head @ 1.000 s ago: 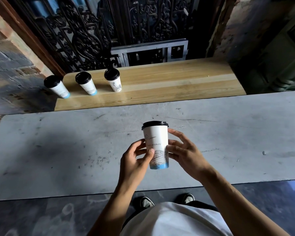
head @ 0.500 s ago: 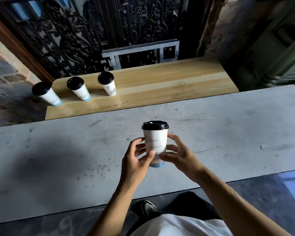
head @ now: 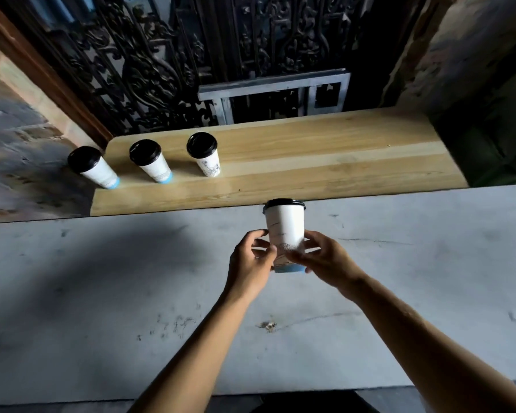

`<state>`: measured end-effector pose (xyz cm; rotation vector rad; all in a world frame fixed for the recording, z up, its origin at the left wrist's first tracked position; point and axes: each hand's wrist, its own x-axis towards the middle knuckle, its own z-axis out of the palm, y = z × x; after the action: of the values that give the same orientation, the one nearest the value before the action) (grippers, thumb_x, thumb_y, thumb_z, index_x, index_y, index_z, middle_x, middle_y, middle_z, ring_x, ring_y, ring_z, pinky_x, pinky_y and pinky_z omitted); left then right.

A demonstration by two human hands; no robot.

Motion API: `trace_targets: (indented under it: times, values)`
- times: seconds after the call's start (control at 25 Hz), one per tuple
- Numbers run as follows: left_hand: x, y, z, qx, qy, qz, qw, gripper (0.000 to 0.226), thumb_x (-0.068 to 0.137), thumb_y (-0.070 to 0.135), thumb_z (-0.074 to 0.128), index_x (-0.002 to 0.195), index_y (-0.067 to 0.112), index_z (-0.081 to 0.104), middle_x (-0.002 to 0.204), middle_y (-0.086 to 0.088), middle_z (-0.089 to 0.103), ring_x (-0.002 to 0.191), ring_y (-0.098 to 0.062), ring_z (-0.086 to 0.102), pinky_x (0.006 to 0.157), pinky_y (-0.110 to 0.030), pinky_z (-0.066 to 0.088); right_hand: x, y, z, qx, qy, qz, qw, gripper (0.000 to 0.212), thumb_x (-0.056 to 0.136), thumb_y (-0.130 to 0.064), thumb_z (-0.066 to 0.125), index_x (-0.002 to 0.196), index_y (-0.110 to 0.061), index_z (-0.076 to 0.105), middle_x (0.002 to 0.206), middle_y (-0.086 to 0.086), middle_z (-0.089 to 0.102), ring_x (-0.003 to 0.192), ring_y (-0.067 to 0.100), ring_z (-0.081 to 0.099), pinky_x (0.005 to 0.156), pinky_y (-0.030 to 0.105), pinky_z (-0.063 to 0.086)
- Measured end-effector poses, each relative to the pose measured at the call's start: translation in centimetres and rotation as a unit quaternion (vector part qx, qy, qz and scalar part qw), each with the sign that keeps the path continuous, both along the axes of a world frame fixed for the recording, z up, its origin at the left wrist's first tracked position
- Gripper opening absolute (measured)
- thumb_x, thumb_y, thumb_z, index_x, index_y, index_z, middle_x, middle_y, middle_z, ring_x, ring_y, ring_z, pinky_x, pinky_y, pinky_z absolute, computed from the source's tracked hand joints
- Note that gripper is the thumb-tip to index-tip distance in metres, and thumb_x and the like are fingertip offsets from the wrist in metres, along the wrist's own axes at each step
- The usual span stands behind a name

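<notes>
A white paper cup (head: 286,226) with a black lid and a blue band at its base is held upright above the grey table (head: 102,293). My left hand (head: 249,268) grips its lower part from the left, fingers curled round it. My right hand (head: 328,260) grips it from the right, thumb across the front. Three more lidded cups stand in a row on the wooden shelf (head: 325,165) beyond the table: one at the left end (head: 94,168), one in the middle (head: 152,162) and one on the right (head: 204,155).
Behind the shelf rises a dark ornate metal grille (head: 161,55) with a grey metal frame (head: 274,84) leaning on it. A brick wall (head: 12,114) lies to the left and a rough wall (head: 459,55) to the right.
Both hands have carried the cup forward, away from my body and toward the wooden shelf. The camera has tilted and moved forward too, so the shelf looks nearer.
</notes>
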<state>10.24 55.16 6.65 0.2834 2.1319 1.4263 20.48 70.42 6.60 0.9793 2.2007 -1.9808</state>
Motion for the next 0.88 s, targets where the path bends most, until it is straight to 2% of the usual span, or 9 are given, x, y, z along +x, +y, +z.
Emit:
trace_targets:
  times: [0.08,0.16,0.24,0.32,0.44,0.56,0.64,0.76,0.88]
  values:
    - [-3.1,2.3,-0.6,-0.013,-0.009,0.023,1.000,0.035,0.079,0.030,0.069,0.114,0.028,0.065,0.097,-0.001,0.071,0.078,-0.020,0.076,0.072,-0.052,0.065,-3.3,2.8,-1.0,-0.047,0.009,0.009,0.999,0.042,0.095,-0.023,0.074,0.135,-0.020,0.062,0.111,0.008,0.074,0.097,0.022,0.070,0.068,0.027,0.058]
    - [-6.6,4.7,-1.8,-0.017,-0.001,0.028,0.999,0.034,0.077,0.029,0.068,0.110,0.035,0.064,0.098,0.007,0.071,0.081,-0.014,0.077,0.078,-0.050,0.065,-6.9,5.9,-2.3,-0.062,0.008,0.015,0.998,0.050,0.094,-0.018,0.074,0.141,-0.018,0.056,0.118,0.011,0.073,0.104,0.023,0.072,0.077,0.032,0.061]
    - [-10.3,7.3,-3.3,-0.018,0.026,0.016,0.999,0.037,0.073,0.034,0.070,0.106,0.046,0.059,0.100,0.012,0.072,0.085,0.001,0.073,0.083,-0.040,0.064,-11.1,8.9,-3.7,-0.039,0.015,0.019,0.999,0.054,0.091,-0.008,0.076,0.140,-0.013,0.053,0.118,0.015,0.073,0.099,0.025,0.073,0.078,0.035,0.062]
    - [-14.5,10.5,-5.4,-0.003,0.047,0.009,0.999,0.048,0.072,0.033,0.075,0.115,0.043,0.055,0.108,0.009,0.074,0.093,0.004,0.072,0.082,-0.031,0.063,-16.2,12.1,-5.6,0.006,0.044,0.019,0.999,0.057,0.086,0.000,0.079,0.135,-0.012,0.052,0.114,0.013,0.072,0.093,0.025,0.073,0.080,0.037,0.062]
    - [-20.9,15.1,-9.5,0.057,0.087,0.008,0.995,0.062,0.076,0.016,0.080,0.120,0.039,0.043,0.114,-0.003,0.071,0.098,-0.005,0.072,0.086,-0.029,0.060,-23.4,16.5,-8.5,0.162,0.100,0.072,0.979,0.063,0.081,-0.011,0.085,0.136,-0.014,0.053,0.115,-0.001,0.069,0.093,0.011,0.072,0.077,0.025,0.061]
    - [-24.8,18.5,-13.3,0.118,0.091,0.024,0.989,0.070,0.075,-0.005,0.075,0.122,0.037,0.045,0.117,0.000,0.067,0.105,-0.007,0.070,0.096,-0.032,0.057,-26.9,19.4,-11.3,0.268,0.141,0.086,0.949,0.061,0.078,-0.018,0.083,0.134,-0.018,0.058,0.119,-0.006,0.068,0.099,0.007,0.072,0.070,0.014,0.058]
    - [-26.0,19.7,-15.9,0.133,0.075,0.015,0.988,0.064,0.072,-0.006,0.071,0.121,0.029,0.052,0.115,0.006,0.068,0.106,-0.006,0.070,0.096,-0.030,0.056,-27.5,20.5,-13.8,0.289,0.156,0.079,0.941,0.059,0.076,-0.018,0.082,0.131,-0.020,0.060,0.117,-0.008,0.067,0.099,0.005,0.072,0.067,0.012,0.057]
    - [-25.7,20.1,-18.7,0.127,0.073,-0.008,0.989,0.059,0.078,-0.016,0.069,0.113,0.030,0.056,0.111,0.007,0.069,0.105,-0.010,0.070,0.097,-0.031,0.055,-27.1,20.8,-17.2,0.279,0.136,0.082,0.947,0.057,0.078,-0.013,0.083,0.130,-0.016,0.059,0.116,-0.005,0.069,0.099,0.007,0.072,0.071,0.014,0.058]
    - [-24.9,20.2,-19.1,0.128,0.056,-0.014,0.990,0.059,0.083,-0.023,0.063,0.119,0.022,0.053,0.112,0.009,0.066,0.105,-0.001,0.066,0.103,-0.022,0.051,-26.8,20.5,-19.0,0.251,0.114,0.091,0.957,0.057,0.080,-0.013,0.084,0.131,-0.017,0.058,0.105,-0.012,0.070,0.091,-0.010,0.072,0.071,0.008,0.054]
